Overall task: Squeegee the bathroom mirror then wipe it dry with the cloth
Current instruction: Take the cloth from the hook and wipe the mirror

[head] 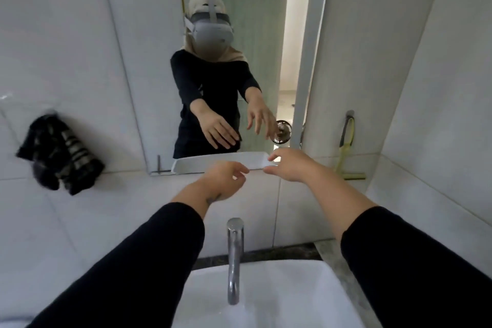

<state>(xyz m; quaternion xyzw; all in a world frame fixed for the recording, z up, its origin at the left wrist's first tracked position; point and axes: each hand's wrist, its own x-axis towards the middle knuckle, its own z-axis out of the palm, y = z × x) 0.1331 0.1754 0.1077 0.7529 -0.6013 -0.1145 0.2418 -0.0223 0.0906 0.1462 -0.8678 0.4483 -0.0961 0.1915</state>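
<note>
Nearest me, the glossy white basin (279,298) curves under a polished chrome tap (234,255). Above it both my arms reach forward in black sleeves: my left hand (222,181) hangs loosely curled, gripping nothing, and my right hand (288,165) has its fingers spread, also bare. Beyond them the mirror (213,61) rises flat between smooth tiles. The dark cloth (60,153), blurred and perhaps striped, hangs left; the yellow-green squeegee (346,152) hangs right.

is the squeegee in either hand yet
No, the squeegee hangs on the wall right of the mirror, both hands empty.
</note>
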